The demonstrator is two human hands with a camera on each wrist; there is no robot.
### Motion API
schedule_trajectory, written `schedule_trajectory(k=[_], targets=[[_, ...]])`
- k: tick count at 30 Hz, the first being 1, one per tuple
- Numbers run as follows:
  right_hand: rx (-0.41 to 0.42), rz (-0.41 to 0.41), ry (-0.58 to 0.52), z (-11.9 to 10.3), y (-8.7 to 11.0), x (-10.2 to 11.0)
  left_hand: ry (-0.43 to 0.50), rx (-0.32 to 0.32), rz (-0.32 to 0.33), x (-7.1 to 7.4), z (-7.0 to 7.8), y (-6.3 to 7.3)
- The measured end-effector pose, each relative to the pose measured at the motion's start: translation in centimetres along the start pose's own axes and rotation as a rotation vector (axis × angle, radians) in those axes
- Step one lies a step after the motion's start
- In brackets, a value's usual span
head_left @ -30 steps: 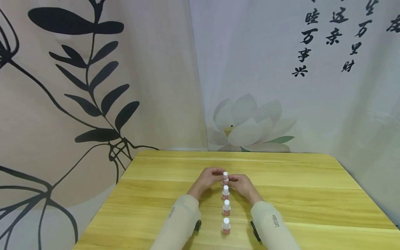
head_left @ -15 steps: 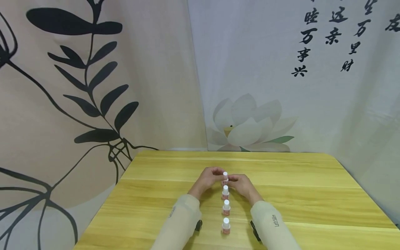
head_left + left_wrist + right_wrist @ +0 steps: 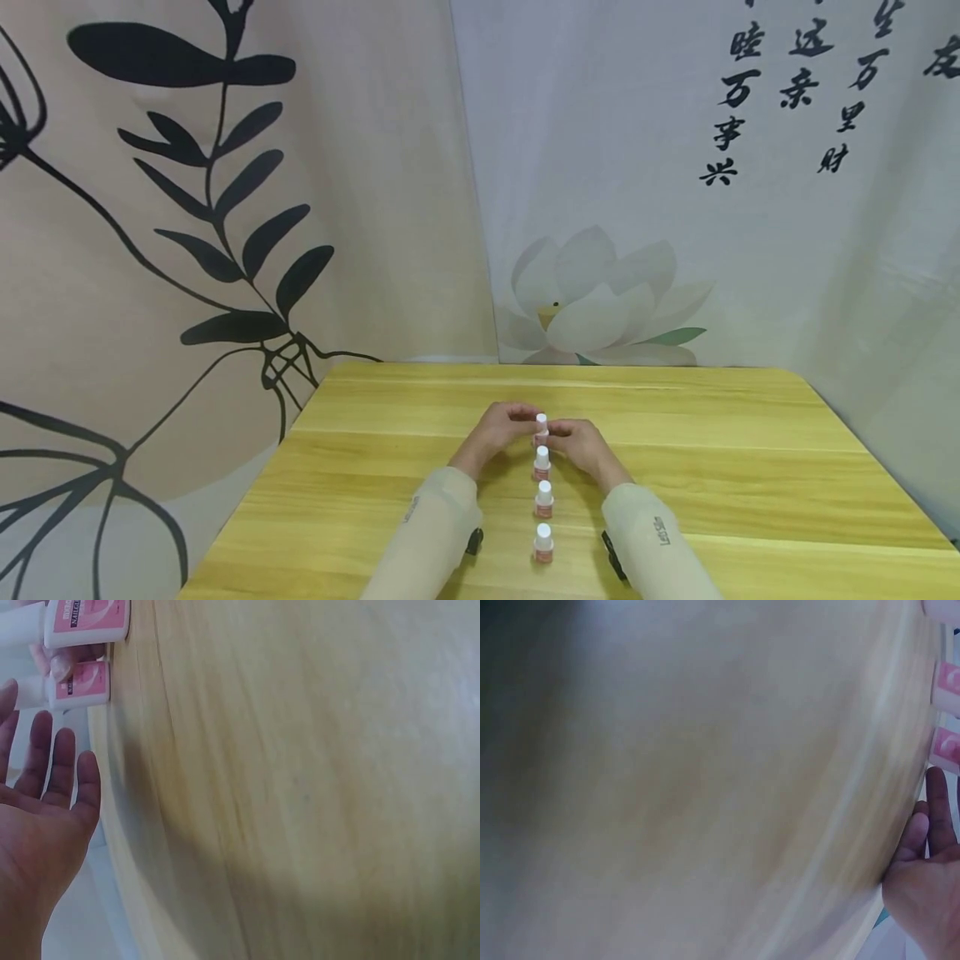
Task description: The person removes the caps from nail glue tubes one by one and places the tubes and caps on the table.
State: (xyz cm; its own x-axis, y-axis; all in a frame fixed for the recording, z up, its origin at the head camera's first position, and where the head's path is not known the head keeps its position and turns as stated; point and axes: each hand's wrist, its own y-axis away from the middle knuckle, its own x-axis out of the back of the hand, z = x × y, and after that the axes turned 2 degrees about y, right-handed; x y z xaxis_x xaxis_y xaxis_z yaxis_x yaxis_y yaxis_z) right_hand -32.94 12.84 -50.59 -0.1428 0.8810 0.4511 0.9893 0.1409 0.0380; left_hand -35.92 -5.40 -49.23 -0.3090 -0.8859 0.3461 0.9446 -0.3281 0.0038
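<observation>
Four-square to me, several small white-capped nail glue bottles with pink labels stand upright in a line running away from me. At the farthest nail glue bottle (image 3: 541, 437), both hands meet. My left hand (image 3: 501, 427) has thumb and forefinger at its cap from the left; in the left wrist view the other fingers of that hand (image 3: 45, 825) are spread and fairly straight. From the right, my right hand (image 3: 583, 443) holds the bottle's side with its fingertips. A fingertip (image 3: 61, 669) lies over the label there. In the right wrist view only part of the right hand (image 3: 930, 885) shows.
Nearer bottles stand in the same line: the second (image 3: 542, 467), another (image 3: 543, 502) and the nearest (image 3: 543, 546), between my forearms. Under them is a yellow wood-grain table (image 3: 750, 500). A printed curtain (image 3: 390, 208) hangs behind its far edge.
</observation>
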Motion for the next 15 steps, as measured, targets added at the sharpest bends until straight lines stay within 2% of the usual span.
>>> schedule_trajectory(k=[7,15], targets=[[0.003,0.002,-0.005,0.1,-0.05,-0.04,-0.007,-0.024,0.021,-0.38,-0.18,-0.17],[0.012,0.002,-0.004,0.02,0.04,0.1,0.013,-0.015,0.035,-0.72,0.11,-0.07]])
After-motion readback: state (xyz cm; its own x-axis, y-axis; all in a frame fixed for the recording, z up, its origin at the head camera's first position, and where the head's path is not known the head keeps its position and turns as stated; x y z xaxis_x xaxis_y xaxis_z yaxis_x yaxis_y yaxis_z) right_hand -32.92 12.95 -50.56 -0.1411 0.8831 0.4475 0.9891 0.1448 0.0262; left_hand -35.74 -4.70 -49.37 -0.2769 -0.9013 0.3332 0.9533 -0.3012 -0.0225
